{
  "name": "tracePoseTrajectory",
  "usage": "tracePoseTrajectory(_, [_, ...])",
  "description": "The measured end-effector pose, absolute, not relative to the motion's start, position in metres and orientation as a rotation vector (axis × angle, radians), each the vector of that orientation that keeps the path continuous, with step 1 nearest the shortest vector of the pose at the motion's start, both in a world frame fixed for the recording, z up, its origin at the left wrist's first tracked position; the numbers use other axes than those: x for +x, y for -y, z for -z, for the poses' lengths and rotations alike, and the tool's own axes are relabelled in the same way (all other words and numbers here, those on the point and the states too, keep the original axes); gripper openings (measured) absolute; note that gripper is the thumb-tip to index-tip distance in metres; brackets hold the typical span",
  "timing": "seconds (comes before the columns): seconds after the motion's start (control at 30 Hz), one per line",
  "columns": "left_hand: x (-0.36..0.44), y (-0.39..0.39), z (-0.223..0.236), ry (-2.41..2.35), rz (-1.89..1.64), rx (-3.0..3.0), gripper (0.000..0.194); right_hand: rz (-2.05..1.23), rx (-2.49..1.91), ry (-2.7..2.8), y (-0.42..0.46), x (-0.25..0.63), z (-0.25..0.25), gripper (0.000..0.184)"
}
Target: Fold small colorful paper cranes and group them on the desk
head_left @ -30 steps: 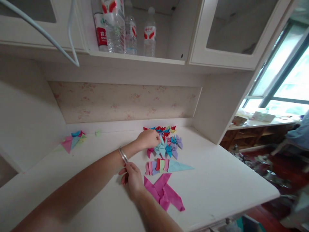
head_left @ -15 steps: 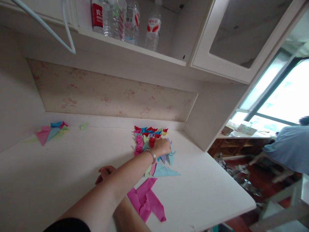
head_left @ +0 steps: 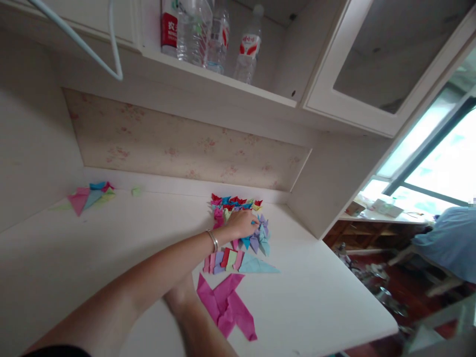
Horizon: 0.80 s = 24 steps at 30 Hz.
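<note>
My left hand (head_left: 242,224) reaches across, a bracelet on its wrist, over rows of small folded paper figures (head_left: 256,242) in red, blue, pink, purple and pale blue. Its fingers are closed on a small blue folded paper (head_left: 255,222). My left forearm crosses over my right arm (head_left: 186,307), whose hand is hidden beneath it; its fingers do not show. Just in front of the figures lie a row of folded paper strips (head_left: 219,260) and a pale blue pointed paper (head_left: 258,264). Nearer me is a large magenta folded paper (head_left: 225,302).
Folded papers (head_left: 80,199) lie at the white desk's (head_left: 316,297) far left, beside a small pale green paper (head_left: 136,192). Above, plastic bottles (head_left: 248,54) stand on a shelf (head_left: 223,84). A white cable (head_left: 74,39) hangs at upper left. A person (head_left: 446,238) sits far right.
My left hand has shifted slightly left over the figures, uncovering more of the paper strips. My right hand, partly visible before, is now hidden behind my left forearm. The view has shifted slightly.
</note>
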<state>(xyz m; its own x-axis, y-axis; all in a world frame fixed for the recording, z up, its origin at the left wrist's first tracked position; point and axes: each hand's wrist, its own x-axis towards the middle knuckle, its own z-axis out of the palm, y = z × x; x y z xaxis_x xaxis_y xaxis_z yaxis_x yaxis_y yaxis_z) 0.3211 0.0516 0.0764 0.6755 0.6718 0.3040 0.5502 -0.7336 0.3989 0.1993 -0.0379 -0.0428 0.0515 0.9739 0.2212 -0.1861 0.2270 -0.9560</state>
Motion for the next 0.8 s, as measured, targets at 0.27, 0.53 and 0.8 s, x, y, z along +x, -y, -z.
tracePoseTrajectory(0.27, [0.132,-0.028,-0.033,-1.189,-1.045,2.221,0.024,-1.334,-1.062,1.039,0.036,0.189,0.025,0.024])
tracePoseTrajectory(0.53, [-0.015,-0.013,0.015,-1.474,-1.014,1.532,0.034,-1.39,-1.17,1.101,0.032,0.176,0.022,0.029])
tracePoseTrajectory(0.8, [-0.013,-0.006,0.01,-1.355,-0.927,1.48,0.032,-1.555,-1.375,1.337,-0.016,0.17,0.002,0.012])
